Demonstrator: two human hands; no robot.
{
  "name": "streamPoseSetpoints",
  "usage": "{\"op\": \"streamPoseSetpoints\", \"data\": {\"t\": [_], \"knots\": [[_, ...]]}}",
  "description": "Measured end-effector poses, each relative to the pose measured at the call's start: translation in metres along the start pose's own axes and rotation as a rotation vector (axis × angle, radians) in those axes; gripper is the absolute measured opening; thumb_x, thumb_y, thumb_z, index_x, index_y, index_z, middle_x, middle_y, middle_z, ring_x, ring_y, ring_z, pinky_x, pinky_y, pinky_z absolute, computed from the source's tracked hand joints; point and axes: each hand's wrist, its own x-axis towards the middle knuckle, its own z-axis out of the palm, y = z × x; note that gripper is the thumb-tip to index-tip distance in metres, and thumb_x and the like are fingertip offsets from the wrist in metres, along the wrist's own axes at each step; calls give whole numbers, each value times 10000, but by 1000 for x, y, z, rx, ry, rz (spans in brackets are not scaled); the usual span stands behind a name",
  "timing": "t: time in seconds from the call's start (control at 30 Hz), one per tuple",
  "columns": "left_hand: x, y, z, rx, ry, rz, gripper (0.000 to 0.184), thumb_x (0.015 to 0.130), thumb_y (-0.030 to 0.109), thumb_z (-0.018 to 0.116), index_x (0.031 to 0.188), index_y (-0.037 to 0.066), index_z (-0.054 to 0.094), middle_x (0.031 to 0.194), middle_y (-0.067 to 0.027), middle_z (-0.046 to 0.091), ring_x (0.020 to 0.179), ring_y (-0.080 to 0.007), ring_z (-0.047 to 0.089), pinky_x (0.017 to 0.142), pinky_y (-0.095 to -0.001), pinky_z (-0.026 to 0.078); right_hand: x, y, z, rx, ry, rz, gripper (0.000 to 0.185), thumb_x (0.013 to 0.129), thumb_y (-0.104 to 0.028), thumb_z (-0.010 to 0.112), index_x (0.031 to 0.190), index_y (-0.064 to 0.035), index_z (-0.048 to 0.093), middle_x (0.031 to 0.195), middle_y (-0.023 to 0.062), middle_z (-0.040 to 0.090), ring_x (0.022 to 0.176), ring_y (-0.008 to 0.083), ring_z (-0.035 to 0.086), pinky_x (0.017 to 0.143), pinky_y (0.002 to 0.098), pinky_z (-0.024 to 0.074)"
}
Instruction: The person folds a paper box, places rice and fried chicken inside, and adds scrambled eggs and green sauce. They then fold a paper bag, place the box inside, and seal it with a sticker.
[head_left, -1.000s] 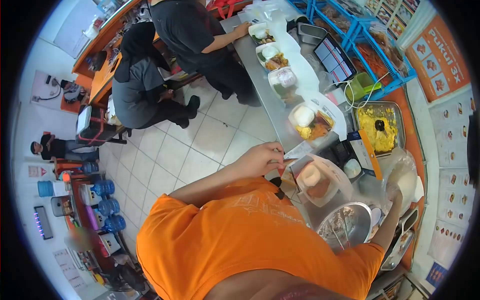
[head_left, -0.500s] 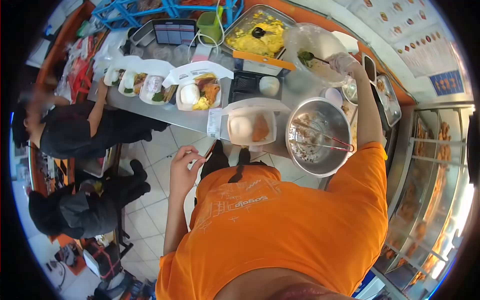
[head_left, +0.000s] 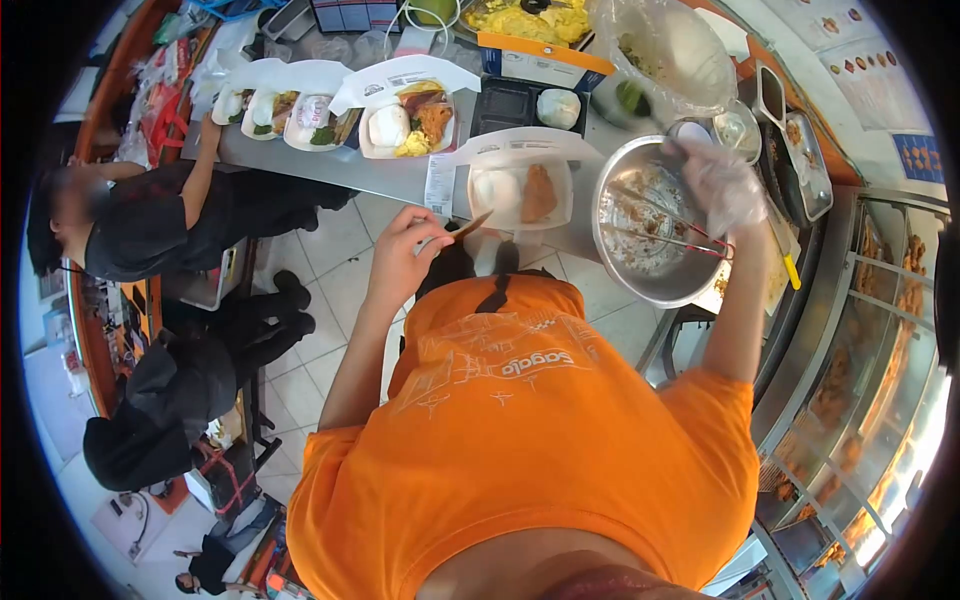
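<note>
My left hand (head_left: 408,250) pinches a thin brown strip (head_left: 472,225), in front of the counter's edge. Just beyond it an open white box (head_left: 520,182) holds rice and a brown fried piece (head_left: 539,193). My right hand (head_left: 722,185), in a clear plastic glove, is over the right side of a large steel bowl (head_left: 645,222) with brown residue and red-handled tongs (head_left: 690,240); its fingers are smeared by motion. Behind the bowl stands a clear plastic-lined container (head_left: 665,55) with some greens. A black tray (head_left: 503,105) lies beside a wrapped white ball (head_left: 558,108).
Filled meal boxes (head_left: 408,125) line the counter (head_left: 385,180) to the left. A tray of yellow egg (head_left: 530,22) is at the back. Two co-workers (head_left: 140,225) in dark clothes are at the left. A glass display case (head_left: 900,290) stands at the right.
My right hand has left the plastic-lined container and come nearer, over the steel bowl. My left hand has risen toward the open box with the brown strip. The view has turned and shifted.
</note>
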Motion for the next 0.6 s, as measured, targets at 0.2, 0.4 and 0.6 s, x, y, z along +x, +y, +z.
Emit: {"op": "streamPoseSetpoints", "data": {"t": [0.2, 0.4, 0.6], "knots": [[8, -8, 3, 30, 12, 70, 105, 750, 28, 741, 845, 50, 704, 900, -64, 592, 775, -210, 600, 673, -312, 466, -24, 46, 143, -623, 80, -330, 331, 860, -93, 505, 1159, -11, 622, 765, 122, 605, 695, 237, 594, 630, 334, 495], [49, -38, 43, 7, 243, 233, 172, 748, 44, 753, 915, 62, 716, 889, -61, 604, 695, -192, 566, 630, -294, 451, -20, 25, 212, -897, 45, 70, 385, 853, -72, 484, 1227, 9, 525, 994, 251, 608, 929, 387, 620, 805, 440, 506], [31, -42, 61, -46, 403, -150, 240, 830, 144, 723, 1040, 41, 671, 855, -77, 617, 569, -147, 452, 550, -305, 413, -66, 18, 114, -973, 269, -324, 515, 861, 19, 469, 1372, -41, 476, 1219, 108, 614, 1058, 281, 605, 917, 363, 473]]}}
